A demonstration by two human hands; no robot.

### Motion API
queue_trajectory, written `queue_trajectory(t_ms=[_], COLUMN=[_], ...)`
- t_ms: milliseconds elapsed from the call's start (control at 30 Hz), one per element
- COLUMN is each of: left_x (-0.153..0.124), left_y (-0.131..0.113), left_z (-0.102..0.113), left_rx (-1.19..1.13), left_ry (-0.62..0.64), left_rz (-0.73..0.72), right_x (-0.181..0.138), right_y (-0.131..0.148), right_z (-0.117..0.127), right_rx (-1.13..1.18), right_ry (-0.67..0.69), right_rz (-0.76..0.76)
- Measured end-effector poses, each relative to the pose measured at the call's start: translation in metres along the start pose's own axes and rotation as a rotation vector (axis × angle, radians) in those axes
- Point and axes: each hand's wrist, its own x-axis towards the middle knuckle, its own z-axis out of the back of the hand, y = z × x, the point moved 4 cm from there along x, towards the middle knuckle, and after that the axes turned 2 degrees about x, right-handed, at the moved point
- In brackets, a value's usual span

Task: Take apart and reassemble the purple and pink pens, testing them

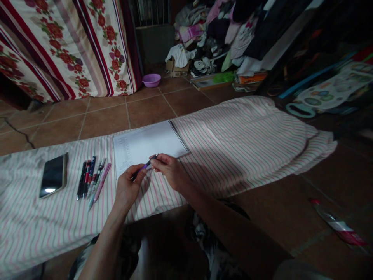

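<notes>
A dark pen with a purple part (146,165) is held between both hands, above the near edge of a spiral notebook (151,136). My left hand (129,182) is closed on the pen's lower left end. With thumb and fingers, my right hand (168,168) pinches its upper right end. The notebook lies open at a white page, its wire binding to the right, with faint marks down the left side. Left of it, several pens (92,179) lie side by side in black, red, patterned and pink.
A smartphone (54,175) lies on the striped cloth (233,144) at the left. On the tiled floor are a purple basin (151,80) and a plastic bottle (338,223). Clothes (215,35) are piled at the back, beside a floral curtain (67,50).
</notes>
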Motion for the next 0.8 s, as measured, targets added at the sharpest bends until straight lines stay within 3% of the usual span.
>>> queue_trajectory(t_ms=[200,333,633,800], left_x=[0.0,-0.0018,0.0004,-0.0001], left_y=[-0.0021,-0.0055,-0.0027,-0.0029], left_z=[0.0006,0.0,0.0018,0.0017], left_rx=[0.05,0.088,0.019,0.031], left_ry=[-0.019,-0.017,-0.051,-0.03], left_rz=[-0.054,-0.088,0.009,0.021], right_x=[-0.0002,0.0,0.0017,0.0032], right_y=[0.0008,-0.0016,-0.0045,-0.0061], right_z=[0.0007,0.0018,0.0005,0.0016], right_rx=[-0.147,-0.203,-0.017,-0.044], right_ry=[0.022,-0.035,0.044,0.081], right_rz=[0.087,0.086,0.025,0.049])
